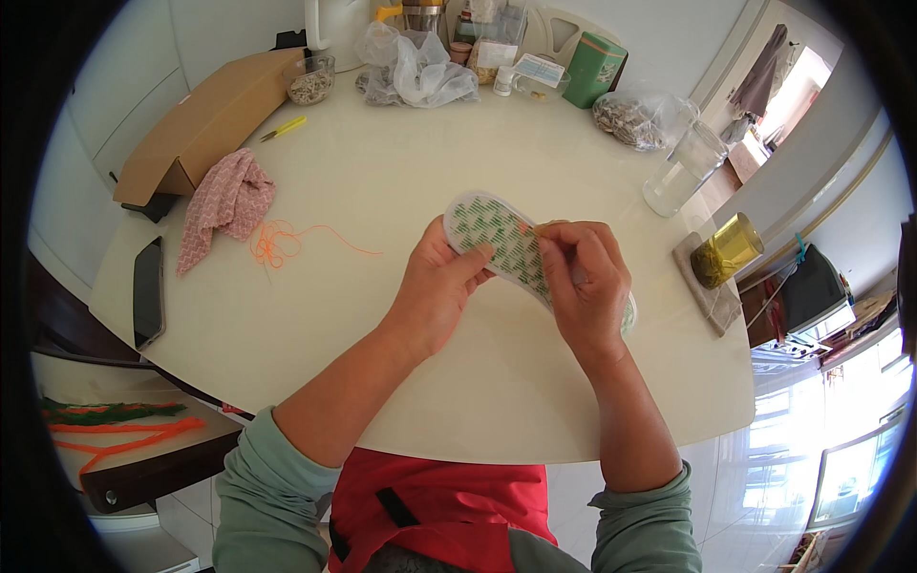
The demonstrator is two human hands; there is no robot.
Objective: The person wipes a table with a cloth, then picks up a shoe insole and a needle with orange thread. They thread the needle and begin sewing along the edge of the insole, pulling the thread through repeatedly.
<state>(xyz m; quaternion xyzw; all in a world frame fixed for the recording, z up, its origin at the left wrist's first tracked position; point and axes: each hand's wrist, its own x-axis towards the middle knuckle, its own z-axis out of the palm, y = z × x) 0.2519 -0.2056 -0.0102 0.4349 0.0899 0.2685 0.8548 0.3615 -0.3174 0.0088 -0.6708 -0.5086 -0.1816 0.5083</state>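
Note:
A shoe insole [494, 229] with a white edge and rows of green stitches is held above the table. My left hand [444, 286] grips its left side, thumb on the upper face and fingers beneath. At the insole's right edge, the thumb and forefinger of my right hand [587, 279] are pinched together beside a small orange patch [525, 228]. Whether a needle or thread is between those fingertips I cannot tell. The lower right end of the insole shows past my right hand. Left of my hands, a loose tangle of orange thread [272, 243] lies on the table.
A pink patterned cloth [228, 204], a cardboard box [215, 122], yellow thread snips [285, 128] and a phone [149, 292] lie left. On the right stand a glass jar [684, 172] and a yellow glass [727, 251]. Orange and green yarn [136, 430] rests on a chair.

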